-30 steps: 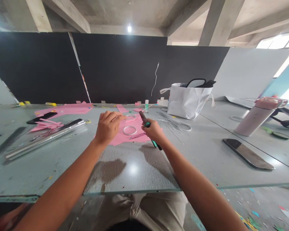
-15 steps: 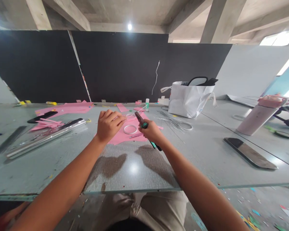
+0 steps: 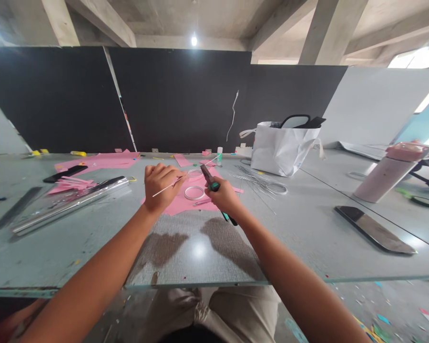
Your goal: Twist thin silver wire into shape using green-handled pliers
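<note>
My left hand [image 3: 163,186] is closed, with a thin white wire [image 3: 164,188] pinched at its fingertips and slanting down to the left across the hand. In my right hand [image 3: 223,193] are pliers [image 3: 208,177] with green and black handles, jaws pointing up and to the left. Another thin white length [image 3: 212,160] shows just beyond the jaws; whether they grip it I cannot tell. Between and below the hands, a white ring [image 3: 194,192] lies on pink paper [image 3: 175,206]. A second pale ring [image 3: 194,174] appears near the left fingertips.
Loose wires [image 3: 259,178] lie right of the pliers, before a white bag [image 3: 284,147]. Farther right are a phone [image 3: 375,229] and a pink bottle [image 3: 386,176]. A silver foil roll [image 3: 71,205], a steel ruler [image 3: 16,207] and pink strips [image 3: 71,185] lie left. A glue stick [image 3: 219,156] stands behind.
The white wire at my left hand now sticks out down-left across the hand, where it did not show before. The pliers stay in nearly the same place. The view has shifted slightly.
</note>
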Available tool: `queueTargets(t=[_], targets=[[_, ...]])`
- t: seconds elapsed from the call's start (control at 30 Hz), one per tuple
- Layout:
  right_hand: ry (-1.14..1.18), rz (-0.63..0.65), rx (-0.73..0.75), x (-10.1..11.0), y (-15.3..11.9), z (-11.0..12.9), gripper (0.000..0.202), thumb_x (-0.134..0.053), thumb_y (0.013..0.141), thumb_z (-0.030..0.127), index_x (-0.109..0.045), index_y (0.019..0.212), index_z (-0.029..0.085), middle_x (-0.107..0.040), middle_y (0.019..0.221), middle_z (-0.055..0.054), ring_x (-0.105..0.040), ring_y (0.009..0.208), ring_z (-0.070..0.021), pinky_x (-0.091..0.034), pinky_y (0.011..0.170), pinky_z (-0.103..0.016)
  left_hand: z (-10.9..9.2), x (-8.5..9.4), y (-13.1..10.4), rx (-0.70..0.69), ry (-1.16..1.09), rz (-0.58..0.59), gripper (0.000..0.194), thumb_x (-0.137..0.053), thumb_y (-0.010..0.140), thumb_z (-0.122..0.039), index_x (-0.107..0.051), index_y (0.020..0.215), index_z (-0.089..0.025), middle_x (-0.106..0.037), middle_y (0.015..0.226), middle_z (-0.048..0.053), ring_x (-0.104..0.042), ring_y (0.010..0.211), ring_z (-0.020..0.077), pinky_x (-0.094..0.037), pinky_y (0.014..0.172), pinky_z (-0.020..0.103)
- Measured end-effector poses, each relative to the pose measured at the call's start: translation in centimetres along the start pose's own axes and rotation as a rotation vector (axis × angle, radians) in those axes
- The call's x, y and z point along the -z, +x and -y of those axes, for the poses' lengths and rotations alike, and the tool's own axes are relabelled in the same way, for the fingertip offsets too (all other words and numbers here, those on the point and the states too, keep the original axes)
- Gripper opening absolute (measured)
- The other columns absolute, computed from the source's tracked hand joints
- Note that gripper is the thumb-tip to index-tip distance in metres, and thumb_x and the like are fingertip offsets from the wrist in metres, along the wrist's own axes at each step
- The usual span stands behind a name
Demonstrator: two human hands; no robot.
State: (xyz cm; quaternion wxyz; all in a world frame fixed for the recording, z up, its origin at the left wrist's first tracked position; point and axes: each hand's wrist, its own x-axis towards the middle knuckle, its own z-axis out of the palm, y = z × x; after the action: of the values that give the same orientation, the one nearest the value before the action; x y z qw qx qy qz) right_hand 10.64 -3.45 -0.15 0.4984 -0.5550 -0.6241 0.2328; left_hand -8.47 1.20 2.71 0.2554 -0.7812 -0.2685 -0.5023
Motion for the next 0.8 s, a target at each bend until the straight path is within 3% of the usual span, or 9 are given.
queueTargets(t=[0.1, 0.23, 0.33, 0.43, 0.5, 0.57, 0.7, 0.8], targets=[[-0.048, -0.073, 0.040, -0.6, -0.3, 0.4, 0.006, -0.056, 0.072, 0.022, -0.054, 0.078, 0.021, -0.059, 0.070, 0.001, -0.054, 0.065, -0.0158, -0.040, 0.062, -0.027, -1.1, -0.5, 0.1, 0.253, -0.128, -0.033, 0.018, -0.063, 0.085, -0.035, -0.066, 0.072, -0.022, -0.070, 0.072, 0.001, -0.055, 0.069, 0.0169, -0.035, 0.077, 0.036], [-0.138, -0.159, 0.056, -0.8, -0.6, 0.8, 0.010, -0.053, 0.078, 0.024, -0.056, 0.087, 0.022, -0.063, 0.079, -0.001, -0.057, 0.073, -0.0183, -0.040, 0.066, -0.027, -2.4, -1.0, 0.7, 0.803, -0.589, -0.005, 0.017, -0.066, 0.078, -0.033, -0.064, 0.068, -0.019, -0.065, 0.069, 0.000, -0.054, 0.065, 0.0141, -0.039, 0.067, 0.030], [-0.294, -0.168, 0.066, -0.4, -0.6, 0.5, 0.019, -0.050, 0.081, 0.022, -0.058, 0.098, 0.024, -0.064, 0.080, -0.002, -0.058, 0.072, -0.0204, -0.038, 0.065, -0.028, -2.4, -0.9, 1.2, 1.251, -1.002, 0.212, 0.019, -0.070, 0.072, -0.033, -0.061, 0.064, -0.018, -0.059, 0.063, -0.001, -0.051, 0.056, 0.0107, -0.035, 0.055, 0.026], [-0.413, -0.164, 0.084, 0.2, -0.4, 0.1, 0.023, -0.050, 0.082, 0.022, -0.059, 0.104, 0.025, -0.065, 0.081, -0.004, -0.058, 0.071, -0.0220, -0.037, 0.066, -0.029, -1.8, -0.7, 1.2, 1.483, -1.271, 0.467, 0.021, -0.074, 0.070, -0.034, -0.061, 0.064, -0.019, -0.057, 0.059, -0.001, -0.049, 0.050, 0.0102, -0.033, 0.050, 0.025], [-0.418, -0.171, 0.089, 0.4, -0.2, -0.2, 0.023, -0.050, 0.082, 0.022, -0.059, 0.103, 0.025, -0.066, 0.083, -0.004, -0.059, 0.073, -0.0223, -0.038, 0.066, -0.029, -1.4, -0.6, 1.1, 1.456, -1.290, 0.522, 0.022, -0.073, 0.071, -0.039, -0.063, 0.068, -0.019, -0.061, 0.062, 0.001, -0.052, 0.051, 0.0112, -0.035, 0.051, 0.025], [-0.367, -0.185, 0.072, 0.3, 0.0, -0.5, 0.020, -0.050, 0.082, 0.023, -0.059, 0.100, 0.024, -0.067, 0.085, -0.004, -0.059, 0.075, -0.0216, -0.038, 0.067, -0.028, -1.1, -0.4, 0.9, 1.318, -1.160, 0.514, 0.027, -0.067, 0.077, -0.045, -0.067, 0.074, -0.019, -0.067, 0.070, 0.004, -0.056, 0.055, 0.0129, -0.038, 0.054, 0.026], [-0.240, -0.193, 0.017, 0.5, 0.4, -1.0, 0.012, -0.052, 0.078, 0.023, -0.059, 0.089, 0.022, -0.066, 0.083, -0.002, -0.059, 0.075, -0.0189, -0.040, 0.067, -0.028, -0.7, 0.7, 0.5, 0.850, -0.528, 0.465, 0.042, -0.047, 0.088, -0.050, -0.068, 0.071, -0.018, -0.068, 0.068, 0.005, -0.060, 0.062, 0.0169, -0.040, 0.060, 0.028], [-0.200, -0.180, -0.015, 0.9, 0.8, -1.4, 0.010, -0.053, 0.074, 0.022, -0.058, 0.083, 0.022, -0.065, 0.078, -0.001, -0.057, 0.071, -0.0180, -0.040, 0.066, -0.028, -0.6, 1.3, 0.2, 0.520, -0.204, 0.396, 0.041, -0.036, 0.094, -0.040, -0.068, 0.081, -0.019, -0.060, 0.057, 0.001, -0.055, 0.056, 0.0161, -0.038, 0.059, 0.028]])
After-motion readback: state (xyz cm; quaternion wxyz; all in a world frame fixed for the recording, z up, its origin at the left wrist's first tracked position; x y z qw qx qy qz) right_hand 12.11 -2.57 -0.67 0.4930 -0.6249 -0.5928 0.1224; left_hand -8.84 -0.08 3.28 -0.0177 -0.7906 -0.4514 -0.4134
